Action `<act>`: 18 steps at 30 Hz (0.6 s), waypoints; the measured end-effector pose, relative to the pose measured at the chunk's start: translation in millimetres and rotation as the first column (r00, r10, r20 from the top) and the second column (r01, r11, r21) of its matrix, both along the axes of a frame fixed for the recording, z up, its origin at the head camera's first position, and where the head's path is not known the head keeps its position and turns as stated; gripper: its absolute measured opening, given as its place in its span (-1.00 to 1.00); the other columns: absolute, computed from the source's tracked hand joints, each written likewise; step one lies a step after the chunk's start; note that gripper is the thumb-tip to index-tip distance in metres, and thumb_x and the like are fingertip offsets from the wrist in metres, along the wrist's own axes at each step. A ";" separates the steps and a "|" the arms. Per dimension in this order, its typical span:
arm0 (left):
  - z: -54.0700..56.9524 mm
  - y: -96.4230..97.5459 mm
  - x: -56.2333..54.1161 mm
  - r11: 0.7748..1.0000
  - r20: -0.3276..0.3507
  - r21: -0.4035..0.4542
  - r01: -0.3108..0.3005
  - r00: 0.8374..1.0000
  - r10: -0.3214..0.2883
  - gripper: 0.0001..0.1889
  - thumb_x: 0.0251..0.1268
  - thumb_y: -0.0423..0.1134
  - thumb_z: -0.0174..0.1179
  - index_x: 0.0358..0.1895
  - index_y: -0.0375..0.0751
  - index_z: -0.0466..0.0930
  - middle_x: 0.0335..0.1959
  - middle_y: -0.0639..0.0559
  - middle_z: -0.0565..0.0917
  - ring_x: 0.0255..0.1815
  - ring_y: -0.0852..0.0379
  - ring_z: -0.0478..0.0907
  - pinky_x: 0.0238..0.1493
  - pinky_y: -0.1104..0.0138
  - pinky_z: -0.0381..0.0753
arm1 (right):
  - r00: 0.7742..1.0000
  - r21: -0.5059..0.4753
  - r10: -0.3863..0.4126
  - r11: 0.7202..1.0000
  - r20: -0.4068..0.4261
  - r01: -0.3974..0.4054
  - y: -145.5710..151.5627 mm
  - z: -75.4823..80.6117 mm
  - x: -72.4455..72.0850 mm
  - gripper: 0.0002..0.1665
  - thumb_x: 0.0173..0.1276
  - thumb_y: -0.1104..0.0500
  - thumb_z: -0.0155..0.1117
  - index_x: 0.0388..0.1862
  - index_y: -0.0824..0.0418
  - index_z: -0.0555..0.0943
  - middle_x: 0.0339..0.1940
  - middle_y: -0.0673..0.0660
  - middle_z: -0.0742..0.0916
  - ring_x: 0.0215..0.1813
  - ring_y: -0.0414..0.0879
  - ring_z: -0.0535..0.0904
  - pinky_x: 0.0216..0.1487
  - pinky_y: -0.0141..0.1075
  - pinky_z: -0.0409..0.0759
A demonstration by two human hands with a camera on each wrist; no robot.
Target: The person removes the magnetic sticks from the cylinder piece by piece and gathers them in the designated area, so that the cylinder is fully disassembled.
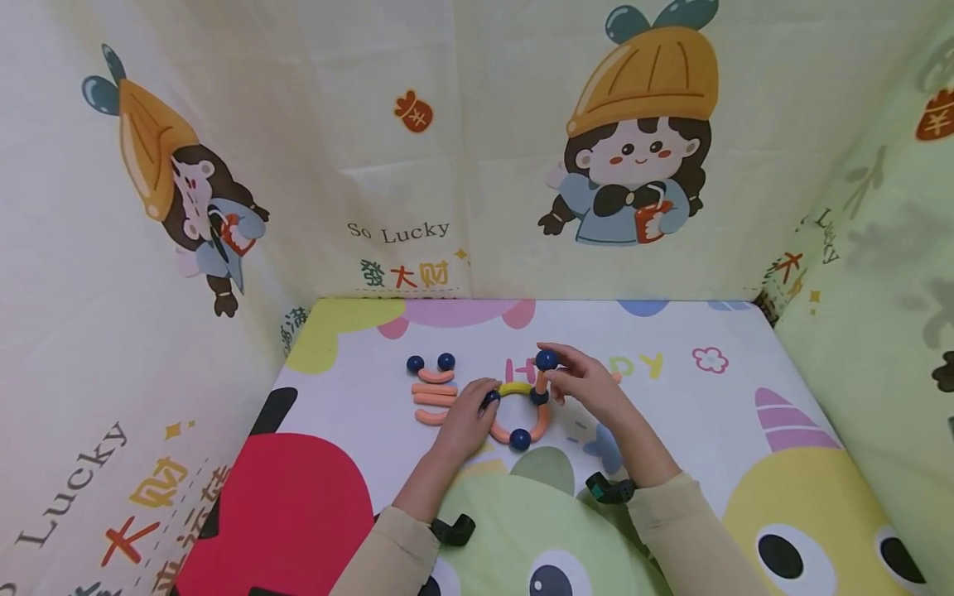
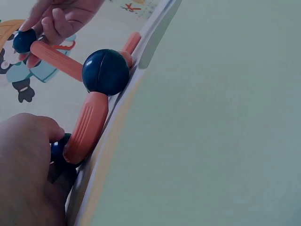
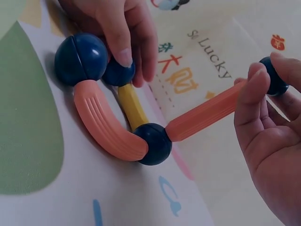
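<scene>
Fingers of the right hand (image 1: pixel 591 387) pinch a navy ball (image 1: pixel 546 360) (on an orange rod (image 3: pixel 207 113)); the left hand (image 1: pixel 464 420) grips another ball (image 3: pixel 119 74).

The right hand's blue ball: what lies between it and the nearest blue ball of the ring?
A straight orange stick spans that stretch, from the held ball to the ring's ball; the right wrist view shows it.

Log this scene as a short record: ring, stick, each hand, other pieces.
Ring: one yellow and two orange curved pieces, joined by three blue balls
Stick: straight, orange, rising from the ring's right-side ball
Left hand: pinches the ring's left ball
Right hand: pinches a blue ball at the stick's top
Other pieces: two blue balls, four visible orange pieces, left of the ring
</scene>
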State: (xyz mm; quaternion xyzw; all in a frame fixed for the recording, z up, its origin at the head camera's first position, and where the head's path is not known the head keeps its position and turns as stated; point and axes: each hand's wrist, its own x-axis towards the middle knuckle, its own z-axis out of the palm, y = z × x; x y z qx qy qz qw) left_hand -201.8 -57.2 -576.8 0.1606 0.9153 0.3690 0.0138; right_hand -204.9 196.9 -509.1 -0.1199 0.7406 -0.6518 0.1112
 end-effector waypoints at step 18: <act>-6.4 -5.1 -3.3 0.999 -0.052 0.042 0.033 0.998 -0.031 -0.66 0.52 -0.07 0.06 0.26 0.07 0.56 0.33 0.11 0.52 0.37 0.08 0.45 0.33 0.13 0.48 | 0.999 -0.086 -0.032 0.996 -0.029 0.030 -5.5 -2.6 -3.0 -0.49 0.57 -0.03 0.02 0.39 0.12 0.37 0.13 0.36 0.62 -0.18 0.05 0.72 -0.08 -0.18 0.73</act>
